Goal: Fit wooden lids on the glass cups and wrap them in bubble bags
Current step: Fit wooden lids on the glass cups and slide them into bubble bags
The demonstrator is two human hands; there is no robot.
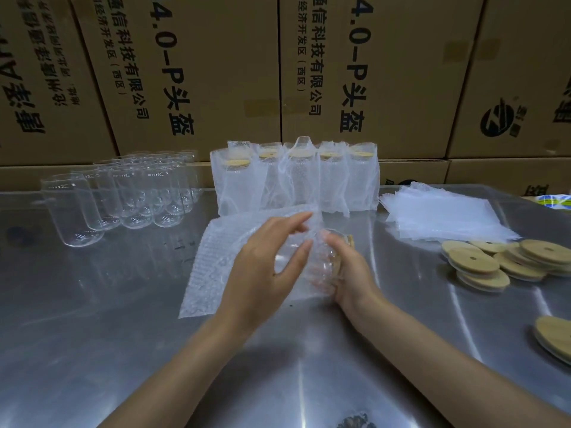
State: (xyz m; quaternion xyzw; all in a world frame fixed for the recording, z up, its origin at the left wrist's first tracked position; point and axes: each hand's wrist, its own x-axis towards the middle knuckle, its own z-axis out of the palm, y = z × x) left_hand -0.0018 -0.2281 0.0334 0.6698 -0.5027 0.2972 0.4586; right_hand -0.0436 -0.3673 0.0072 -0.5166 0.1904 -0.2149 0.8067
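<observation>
With the lidded glass cup (312, 264) lying on its side mid-table and only partly inside the bubble bag (228, 261), the main risk is it rolling or slipping on the slick steel table (123, 350). The right hand (349, 270) grips the cup's lid end, fingers curled round it; the wooden lid (350, 242) barely shows, and a push into the bag could pop it loose if it's seated lightly. The left hand (272, 267) is loosely spread over the bag mouth, fingers mostly straight, holding nothing firmly, so the bag could bunch and snag the glass. A hard shove might send it toward the wrapped cups (293, 177) just behind and tip them. Bare glass cups (123, 193) at left, spare bags (438, 214) and loose lids (500, 261) at right sit well apart, lower risk.
</observation>
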